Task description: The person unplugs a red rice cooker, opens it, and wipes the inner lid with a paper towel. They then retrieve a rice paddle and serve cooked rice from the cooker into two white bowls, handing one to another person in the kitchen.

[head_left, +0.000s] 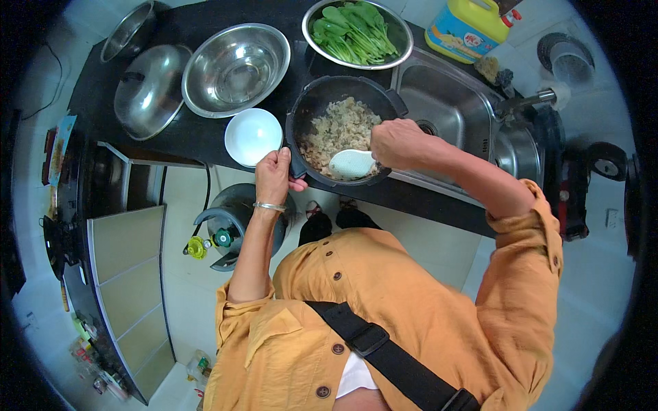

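My right hand [401, 145] is closed around a white rice paddle [352, 164], whose broad dimpled blade lies on the food in a dark cooking pot [308, 110]. Cooked rice [342, 123], mixed with small brownish bits, covers the pot's bottom. On the pot's near left side, my left hand [275, 173] grips the side handle [296, 163], thumb on top and fingers beneath. A white bowl [253, 136] stands just left of the pot, close to my left hand; no food shows in it.
A steel basin [236, 72], a domed lid [149, 92] and a basin of leafy greens [354, 33] stand on the black counter. The sink [444, 97], faucet [527, 103] and yellow oil jug [468, 31] are rightward. Below stands a gas cylinder [234, 205].
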`<action>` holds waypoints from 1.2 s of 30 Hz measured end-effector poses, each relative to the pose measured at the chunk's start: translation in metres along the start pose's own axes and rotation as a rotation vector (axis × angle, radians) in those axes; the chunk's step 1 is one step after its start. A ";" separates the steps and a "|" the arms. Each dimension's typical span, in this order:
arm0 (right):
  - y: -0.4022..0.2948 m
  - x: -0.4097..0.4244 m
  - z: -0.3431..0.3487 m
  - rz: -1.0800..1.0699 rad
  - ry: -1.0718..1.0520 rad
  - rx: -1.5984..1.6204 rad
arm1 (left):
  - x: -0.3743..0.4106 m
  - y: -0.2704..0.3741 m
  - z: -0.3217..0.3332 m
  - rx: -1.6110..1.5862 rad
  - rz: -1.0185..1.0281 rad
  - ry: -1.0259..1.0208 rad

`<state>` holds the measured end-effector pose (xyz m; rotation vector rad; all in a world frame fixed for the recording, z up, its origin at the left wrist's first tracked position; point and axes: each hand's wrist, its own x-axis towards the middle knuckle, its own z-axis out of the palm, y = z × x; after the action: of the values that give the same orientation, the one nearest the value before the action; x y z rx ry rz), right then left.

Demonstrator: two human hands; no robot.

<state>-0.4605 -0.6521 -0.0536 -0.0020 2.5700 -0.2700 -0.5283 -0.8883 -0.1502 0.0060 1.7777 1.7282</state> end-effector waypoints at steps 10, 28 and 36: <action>-0.048 0.003 -0.029 -0.004 0.094 0.163 | 0.000 0.000 -0.003 0.040 0.000 0.017; -0.028 -0.008 0.020 -0.145 0.334 -0.165 | 0.002 -0.005 0.002 -0.019 -0.004 0.055; -0.001 0.030 -0.006 -0.233 0.598 -0.606 | 0.000 -0.005 0.001 -0.043 0.007 0.052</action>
<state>-0.4895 -0.6536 -0.0638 -0.5158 3.1381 0.5105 -0.5260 -0.8878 -0.1545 -0.0518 1.7792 1.7860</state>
